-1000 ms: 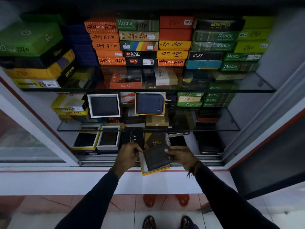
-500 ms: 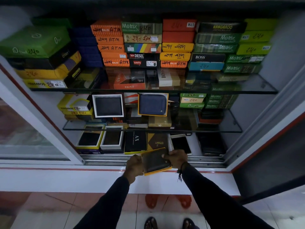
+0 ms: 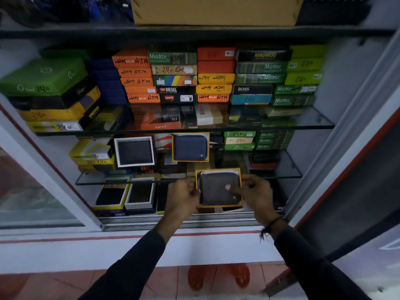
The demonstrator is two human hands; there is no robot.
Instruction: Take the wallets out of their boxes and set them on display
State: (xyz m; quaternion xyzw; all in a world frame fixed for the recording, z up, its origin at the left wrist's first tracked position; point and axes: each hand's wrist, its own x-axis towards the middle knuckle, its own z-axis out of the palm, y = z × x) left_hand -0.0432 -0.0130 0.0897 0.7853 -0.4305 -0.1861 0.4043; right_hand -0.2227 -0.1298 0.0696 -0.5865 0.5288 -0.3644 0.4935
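Observation:
A dark grey zip wallet [image 3: 216,190] lies in an open yellow-rimmed box [image 3: 218,170], held upright and facing me in front of the cabinet's lower shelves. My left hand [image 3: 181,199] grips the box's left edge. My right hand [image 3: 255,193] grips its right edge, thumb pressed on the wallet's face. On the middle glass shelf [image 3: 290,169] stand a blue zip wallet [image 3: 190,147] in a yellow-rimmed box and a black wallet [image 3: 135,152] in a white-rimmed box.
Stacks of closed coloured wallet boxes [image 3: 173,76] fill the upper glass shelf [image 3: 318,121]. Two open boxes with dark wallets [image 3: 124,194] sit on the bottom level at the left. The sliding glass door [image 3: 32,187] is pushed to the left. A cardboard box [image 3: 216,9] sits on top.
Both hands have lifted the boxed wallet from near the cabinet sill up to the middle shelf's front edge and turned it upright. The head camera has tilted up.

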